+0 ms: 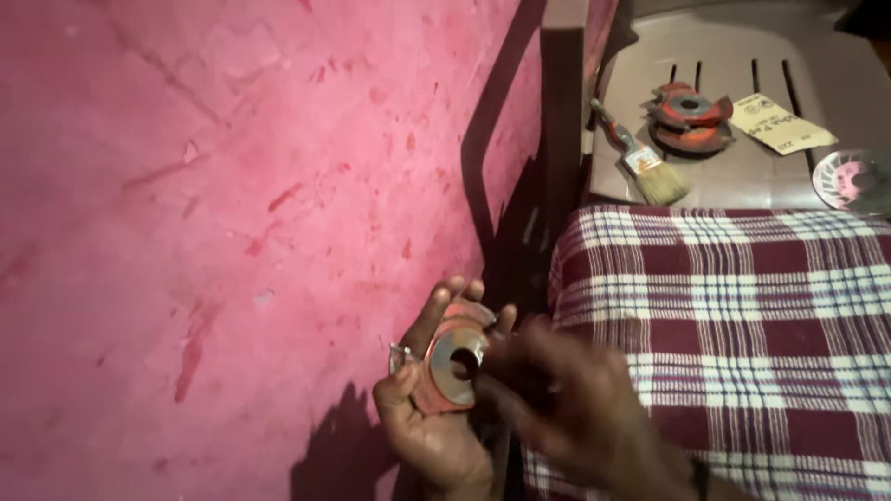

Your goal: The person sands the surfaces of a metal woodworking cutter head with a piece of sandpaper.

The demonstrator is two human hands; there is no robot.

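A round red metal cutter head with a steel-grey bored centre (pixel 452 364) was cradled in the left hand (pixel 429 408), fingers curled around its rim, low in the view beside the pink floor (pixel 232 213). The right hand (pixel 566 408) was blurred, its fingertips at the bore; whether anything was pinched could not be told. A cut finger was judged possible, since a bright tooth projected at the left edge near the thumb.

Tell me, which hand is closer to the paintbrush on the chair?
Right. The right hand sits below the paintbrush, near the checked cloth. The left hand is farther left by the pink wall, fingers wrapped around a red cutter disc.
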